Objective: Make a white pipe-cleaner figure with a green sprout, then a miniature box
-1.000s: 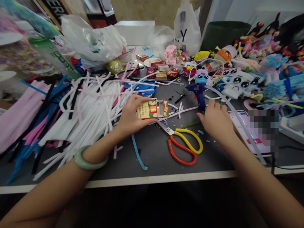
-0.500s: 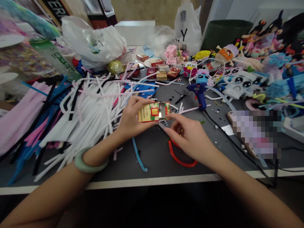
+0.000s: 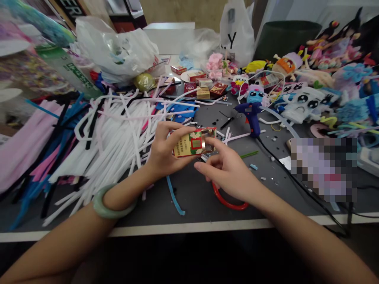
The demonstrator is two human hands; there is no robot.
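My left hand (image 3: 166, 148) is closed around a small yellow, red and green cigarette pack (image 3: 185, 145), held above the table with its right end open. Foil shows at that end. The index finger of my right hand (image 3: 226, 163) is at the foil; its thumb is held apart and the other fingers curl in, with nothing seen in them. Beneath the right hand lie scissors with red handles (image 3: 226, 203), partly hidden by it. A blue pipe-cleaner strip (image 3: 174, 197) lies nearer the table's front edge.
Bundles of white fuzzy sticks (image 3: 115, 138) cover the left side. A purple glue gun (image 3: 251, 118) with a black cord stands to the right, near a blurred phone (image 3: 322, 169). Small boxes (image 3: 204, 92) and plush dolls (image 3: 308, 102) lie farther back.
My right index finger has moved onto the open end of the pack, and the pack's lid end now looks more open. The view has shifted slightly.
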